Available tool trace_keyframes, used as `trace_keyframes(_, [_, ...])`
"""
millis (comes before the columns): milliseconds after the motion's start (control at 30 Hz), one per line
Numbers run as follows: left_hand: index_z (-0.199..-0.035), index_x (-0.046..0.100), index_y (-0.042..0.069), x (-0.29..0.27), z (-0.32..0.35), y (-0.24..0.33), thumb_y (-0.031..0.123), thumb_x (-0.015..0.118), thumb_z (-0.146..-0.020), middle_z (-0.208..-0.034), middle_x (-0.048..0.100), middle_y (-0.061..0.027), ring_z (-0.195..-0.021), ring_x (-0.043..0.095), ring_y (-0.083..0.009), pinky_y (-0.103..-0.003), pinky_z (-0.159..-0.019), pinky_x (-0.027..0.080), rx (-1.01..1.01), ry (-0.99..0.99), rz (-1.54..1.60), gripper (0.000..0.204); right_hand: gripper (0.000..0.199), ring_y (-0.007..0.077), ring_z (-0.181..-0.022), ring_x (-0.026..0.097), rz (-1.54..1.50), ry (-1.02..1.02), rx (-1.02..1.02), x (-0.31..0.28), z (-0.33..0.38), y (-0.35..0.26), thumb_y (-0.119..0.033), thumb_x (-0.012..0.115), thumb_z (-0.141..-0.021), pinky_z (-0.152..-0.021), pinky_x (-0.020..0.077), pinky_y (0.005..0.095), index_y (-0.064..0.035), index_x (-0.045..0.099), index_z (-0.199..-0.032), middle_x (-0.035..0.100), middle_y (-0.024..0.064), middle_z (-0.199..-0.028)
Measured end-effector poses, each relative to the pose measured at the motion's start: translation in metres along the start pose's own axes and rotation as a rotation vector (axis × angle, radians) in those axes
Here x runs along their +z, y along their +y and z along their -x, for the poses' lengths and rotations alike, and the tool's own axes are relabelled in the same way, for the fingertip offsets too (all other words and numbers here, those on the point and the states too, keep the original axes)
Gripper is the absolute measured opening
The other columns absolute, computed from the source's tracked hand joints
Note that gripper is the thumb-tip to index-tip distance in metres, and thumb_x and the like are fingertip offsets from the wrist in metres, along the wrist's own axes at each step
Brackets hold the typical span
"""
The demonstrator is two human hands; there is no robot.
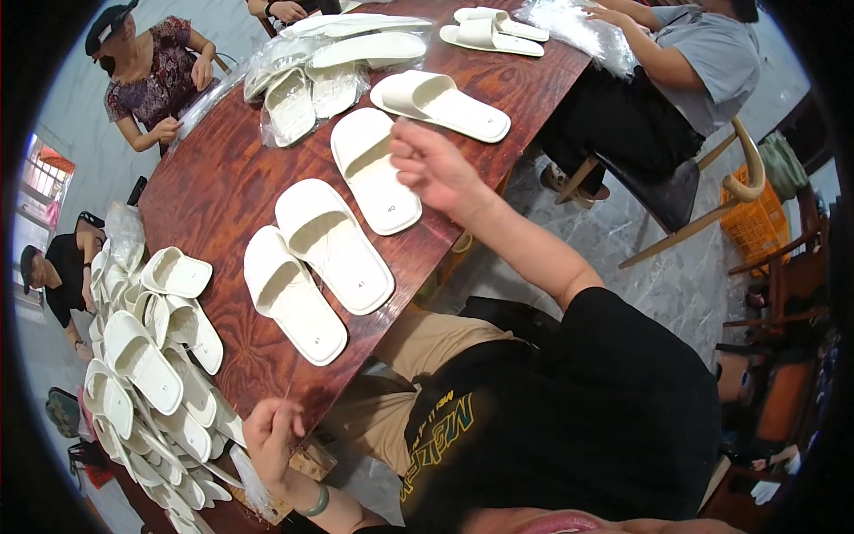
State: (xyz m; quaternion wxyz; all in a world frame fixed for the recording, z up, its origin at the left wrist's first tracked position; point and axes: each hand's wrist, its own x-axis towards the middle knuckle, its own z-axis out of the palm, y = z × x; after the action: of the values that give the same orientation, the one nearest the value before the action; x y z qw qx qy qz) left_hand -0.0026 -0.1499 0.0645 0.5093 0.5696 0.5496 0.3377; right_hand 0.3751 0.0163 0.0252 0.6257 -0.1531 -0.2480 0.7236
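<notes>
Fingers curled, my right hand (pixel 436 167) hovers over the right side of a single white slipper (pixel 378 178) near the table edge. Whatever its fingers hold, if anything, is hidden. At the near edge of the table, my left hand (pixel 273 434) is closed with thumb and fingers together. Something too thin to name may be in it. Between my hands lie two more white slippers, one (pixel 334 249) touching the other (pixel 294 298), toes pointing away from me. Beside my left wrist hangs a bundle of thin clear strands (pixel 252 485).
A large heap of white slippers (pixel 147 365) covers the table's left end. Bagged slippers (pixel 311 93), a lone slipper (pixel 445 105) and a pair (pixel 494 31) lie farther off on the wooden table (pixel 213 178). Several people sit around it. A chair (pixel 676 191) and orange crate (pixel 756 218) stand right.
</notes>
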Motion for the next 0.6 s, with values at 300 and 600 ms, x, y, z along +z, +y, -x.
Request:
trace_keyframes(300, [-0.066,0.049,-0.001,-0.010,-0.003,-0.031,0.017,0.047,-0.087,-0.079,0.051,-0.0125,-0.060,0.041,-0.0129,-0.022,-0.053,0.030,0.344,0.106,0.466,0.027,0.015,0.0003,-0.046,0.029,0.182,0.040,0.127,0.000,0.027,0.025,-0.020,0.051,-0.094,-0.040,0.0230,0.0157,-0.0061,0.052,-0.090,0.043,-0.0041,-0.065])
trace_keyframes(600, [-0.121,0.049,-0.003,0.114,-0.048,0.015,0.010,0.050,-0.093,-0.101,0.057,-0.0053,-0.076,0.049,-0.0068,-0.020,-0.068,0.042,0.229,-0.027,0.208,0.031,0.019,0.0035,-0.054,0.042,0.202,-0.318,0.255,0.085,0.046,0.068,-0.012,0.050,-0.094,-0.044,0.0345,0.0178,0.0004,0.056,-0.107,0.057,0.0040,-0.080])
